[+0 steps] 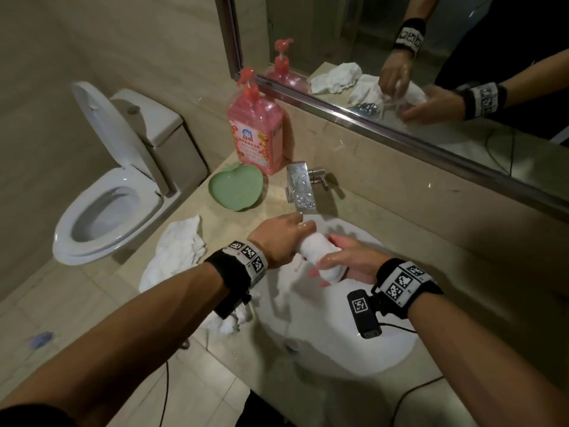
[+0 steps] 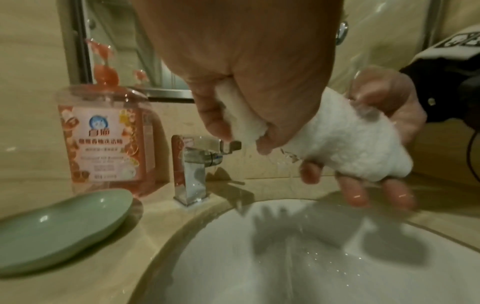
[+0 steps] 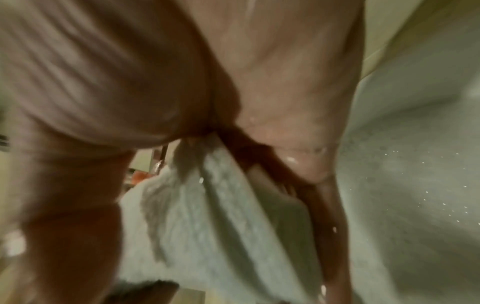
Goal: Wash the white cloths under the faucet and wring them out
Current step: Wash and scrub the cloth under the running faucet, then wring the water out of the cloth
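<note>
Both hands hold one rolled, wet white cloth (image 1: 318, 252) over the white sink (image 1: 338, 343). My left hand (image 1: 281, 238) grips its far end, fingers curled round it. My right hand (image 1: 341, 261) wraps the near end. In the left wrist view the cloth (image 2: 345, 142) is twisted between the left hand (image 2: 249, 86) and the right hand's fingers (image 2: 355, 191), with water trickling into the sink (image 2: 311, 267). The right wrist view shows the cloth (image 3: 207, 222) pressed into the right palm (image 3: 285, 98), blurred. The chrome faucet (image 1: 301, 188) stands just behind the hands.
Another crumpled white cloth (image 1: 175, 251) lies on the counter left of the sink, and a smaller white cloth (image 1: 229, 323) sits at the counter's front edge. A green apple-shaped dish (image 1: 235, 188) and a pink pump bottle (image 1: 257, 131) stand behind. An open toilet (image 1: 107, 211) is at left.
</note>
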Available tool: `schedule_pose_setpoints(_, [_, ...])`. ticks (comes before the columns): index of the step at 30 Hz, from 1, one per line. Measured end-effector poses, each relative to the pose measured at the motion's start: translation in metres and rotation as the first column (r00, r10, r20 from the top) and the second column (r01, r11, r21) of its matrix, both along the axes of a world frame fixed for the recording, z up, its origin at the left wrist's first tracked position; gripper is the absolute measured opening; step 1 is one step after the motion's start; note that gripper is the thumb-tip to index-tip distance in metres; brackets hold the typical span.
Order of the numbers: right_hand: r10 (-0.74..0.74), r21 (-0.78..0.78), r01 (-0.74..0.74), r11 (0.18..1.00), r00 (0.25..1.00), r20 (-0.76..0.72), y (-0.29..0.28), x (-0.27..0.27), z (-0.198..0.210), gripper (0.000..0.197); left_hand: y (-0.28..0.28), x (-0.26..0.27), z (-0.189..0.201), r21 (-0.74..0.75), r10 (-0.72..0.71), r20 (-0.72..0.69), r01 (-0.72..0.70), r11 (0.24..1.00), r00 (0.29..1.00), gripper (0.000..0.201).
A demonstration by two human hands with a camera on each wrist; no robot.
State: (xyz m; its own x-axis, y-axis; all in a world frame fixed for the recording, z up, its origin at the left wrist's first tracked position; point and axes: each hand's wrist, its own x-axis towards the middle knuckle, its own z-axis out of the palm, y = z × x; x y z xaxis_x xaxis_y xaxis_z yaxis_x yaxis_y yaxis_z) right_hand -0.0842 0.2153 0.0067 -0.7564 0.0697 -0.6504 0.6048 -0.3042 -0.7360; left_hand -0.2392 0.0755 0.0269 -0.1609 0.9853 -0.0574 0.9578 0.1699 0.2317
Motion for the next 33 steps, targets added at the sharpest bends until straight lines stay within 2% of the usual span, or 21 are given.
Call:
schedule_pose_setpoints(3, [0.043,-0.139,-0.043,0.989,0.999,-0.010,0.002,0.009,0.022,0.065,0.006,0.005,0.019,0.023,-0.078,-0.095,0.080,0.997,0.992,0.038])
schedule_pose_setpoints(5, [0.062,-0.130,-0.057,0.990,0.998,0.030,0.001,0.014,0.032,0.060,0.011,0.011,0.029,0.015,-0.126,-0.128,0.129,0.991,0.984,0.036])
schedule_pose_setpoints(8, [0.158,0.090,-0.166,0.982,0.984,0.085,-0.005,0.016,0.037,0.044,0.020,0.022,0.040,-0.043,-0.161,-0.156,0.156,0.987,0.974,0.036])
schedule_pose_setpoints(10, [0.168,0.307,-0.202,0.930,0.976,0.136,-0.010,0.017,0.036,0.039,0.025,0.025,0.039,-0.107,-0.134,-0.161,0.118,0.987,0.978,0.039])
schedule_pose_setpoints(12, [0.128,0.524,-0.193,0.830,0.979,0.158,-0.013,0.016,0.034,0.041,0.028,0.027,0.034,-0.179,-0.071,-0.184,0.038,0.983,0.980,0.039])
schedule_pose_setpoints(13, [0.132,0.627,-0.205,0.752,0.978,0.162,-0.015,0.015,0.033,0.041,0.030,0.029,0.031,-0.215,-0.041,-0.196,-0.002,0.977,0.980,0.037])
schedule_pose_setpoints(14, [0.162,0.724,-0.249,0.643,0.968,0.189,-0.016,0.014,0.030,0.041,0.033,0.031,0.027,-0.255,-0.019,-0.203,-0.034,0.966,0.979,0.033])
schedule_pose_setpoints(16, [0.239,0.859,-0.351,0.373,0.931,0.277,-0.018,0.014,0.019,0.041,0.040,0.038,0.019,-0.363,-0.006,-0.205,-0.070,0.929,0.979,0.029])
schedule_pose_setpoints(17, [0.256,0.890,-0.370,0.267,0.917,0.305,-0.019,0.014,0.012,0.039,0.042,0.041,0.014,-0.416,-0.012,-0.204,-0.076,0.906,0.979,0.029])
schedule_pose_setpoints(18, [0.264,0.907,-0.372,0.196,0.911,0.317,-0.019,0.015,0.005,0.035,0.044,0.044,0.009,-0.454,-0.013,-0.200,-0.081,0.887,0.980,0.029])
schedule_pose_setpoints(21, [0.288,0.927,-0.373,0.035,0.892,0.348,-0.021,0.017,-0.010,0.022,0.047,0.051,-0.006,-0.516,0.038,-0.186,-0.130,0.847,0.982,0.029])
schedule_pose_setpoints(25, [0.270,0.922,-0.381,-0.068,0.883,0.385,-0.021,0.023,-0.018,0.023,0.047,0.055,-0.020,-0.575,0.117,-0.062,-0.131,0.808,0.991,0.030])
schedule_pose_setpoints(27, [0.310,0.931,-0.353,-0.092,0.878,0.364,-0.020,0.028,-0.019,0.037,0.047,0.052,-0.020,-0.615,0.139,0.016,-0.100,0.782,0.990,0.027])
schedule_pose_setpoints(29, [0.368,0.955,-0.295,-0.040,0.884,0.288,-0.018,0.032,-0.013,0.048,0.044,0.045,-0.017,-0.619,0.182,0.128,-0.065,0.783,0.975,0.032])
schedule_pose_setpoints(31, [0.356,0.961,-0.254,0.107,0.913,0.202,-0.012,0.034,-0.002,0.050,0.040,0.039,-0.012,-0.570,0.229,0.210,-0.071,0.819,0.950,0.048])
schedule_pose_setpoints(33, [0.275,0.918,-0.249,0.308,0.947,0.165,-0.003,0.034,0.010,0.050,0.033,0.034,-0.004,-0.442,0.232,0.191,-0.127,0.888,0.954,0.066])
